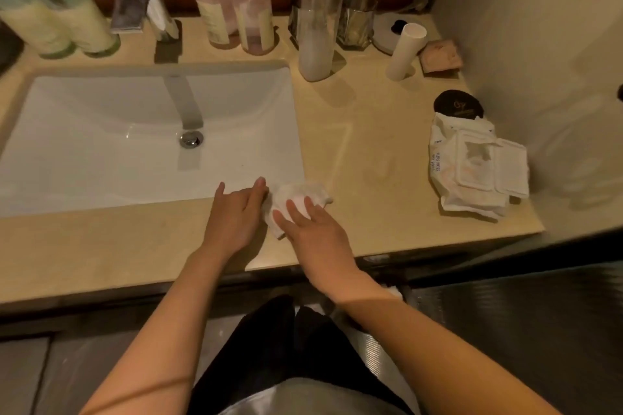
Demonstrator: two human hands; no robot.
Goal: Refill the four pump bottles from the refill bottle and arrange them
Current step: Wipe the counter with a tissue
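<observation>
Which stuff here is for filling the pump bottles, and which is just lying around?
For the job: green pump bottles, pink pump bottles, tall refill bottle, crumpled wipe (probably for spills).
Lying about: wipes pack, white tube, black disc, pink sachet.

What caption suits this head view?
Right hand flat on a white wipe, left hand at its edge, on the counter beside the sink; four pump bottles behind.

The beige stone tabletop (367, 131) bears two green pump bottles (84, 23), two pink pump bottles (253, 20), a tall clear white-capped bottle (320, 27), a white wipes pack (478, 168) and a crumpled white wipe (303, 194).
</observation>
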